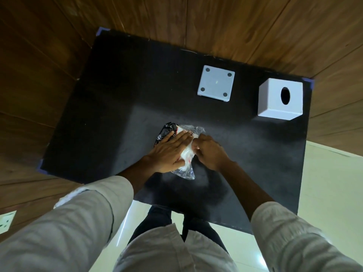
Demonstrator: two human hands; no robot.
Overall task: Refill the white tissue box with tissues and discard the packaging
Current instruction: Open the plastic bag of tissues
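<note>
A tissue pack [185,152] in clear and black plastic wrapping lies on the black table [117,107], near its middle front. My left hand [169,152] lies flat on the pack with fingers stretched out, pressing it down. My right hand [208,152] pinches the wrapping at the pack's right side, fingers curled. The white tissue box [279,99] stands at the far right, its oval hole dark. Its white base plate [216,83], with round pads at the corners, lies flat to the left of the box.
Wooden panels surround the table at the back and left. A pale tiled floor [330,183] shows at the right and below the table's front edge. A white wall socket [6,220] sits at the lower left.
</note>
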